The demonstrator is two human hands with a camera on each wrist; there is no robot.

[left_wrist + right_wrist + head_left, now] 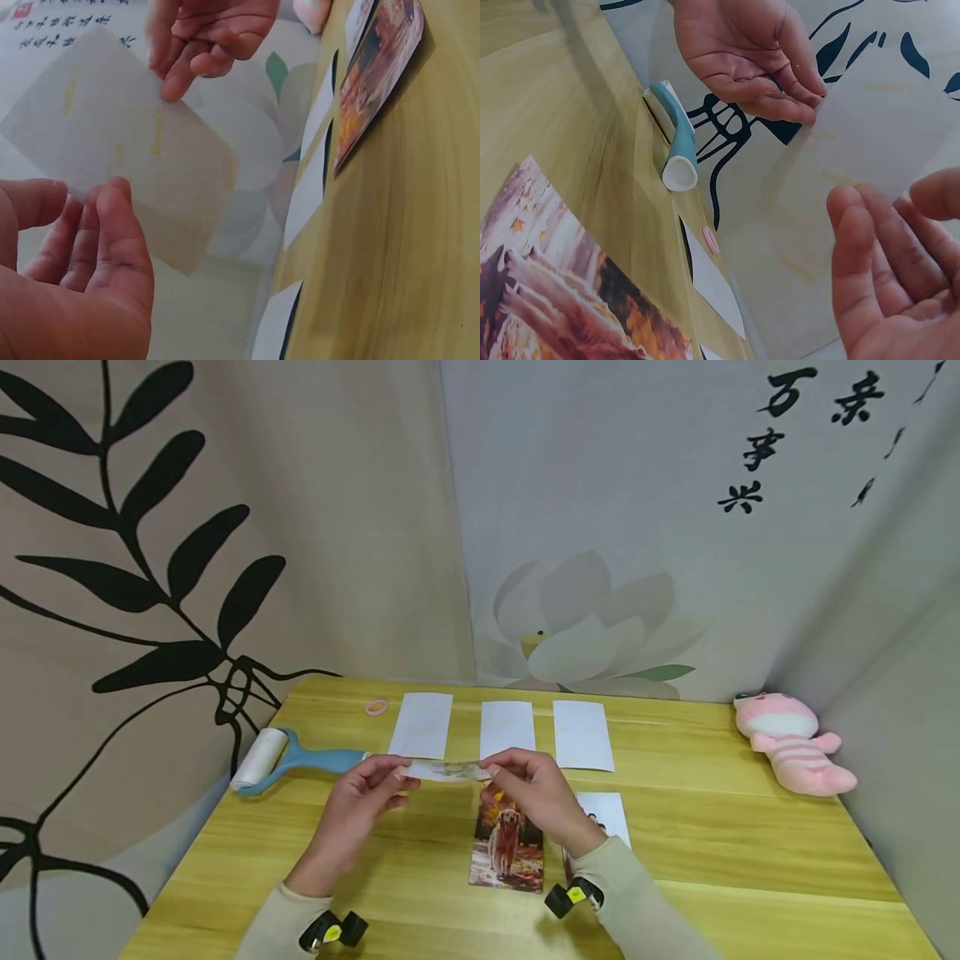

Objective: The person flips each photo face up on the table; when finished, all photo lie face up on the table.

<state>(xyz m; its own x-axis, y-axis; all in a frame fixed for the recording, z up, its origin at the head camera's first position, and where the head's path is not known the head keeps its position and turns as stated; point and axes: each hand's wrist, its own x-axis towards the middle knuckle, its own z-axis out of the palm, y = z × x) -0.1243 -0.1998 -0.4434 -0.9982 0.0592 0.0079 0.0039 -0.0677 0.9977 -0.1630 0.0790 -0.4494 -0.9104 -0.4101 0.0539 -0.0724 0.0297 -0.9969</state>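
While you hold the card (142, 135) in the air above the table (750, 860), treat it as a light, thin sheet: it probably weighs next to nothing, so your fingers need only a gentle squeeze. Your left hand (367, 802) pinches one edge between thumb and fingers, and your right hand (536, 793) pinches the opposite side in the same way. The card spans the gap without sagging, which suggests stiff photo paper, springy enough to support itself but likely to crease if you push the two sides together.

The side turned to the wrist views is pale with faint yellow print; the other side is too foreshortened in the head view to make out. If that hidden side is glossy, like the dog photo (506, 847) lying below, expect it to be a little slippery and to take fingerprints. Your best hold is on the edges or near the corners, away from the middle. The white cards (583, 735) along the far side of the table lie flat, so a thin one like that would be hard to get under; you would do better lifting it by a corner than pressing on its face.
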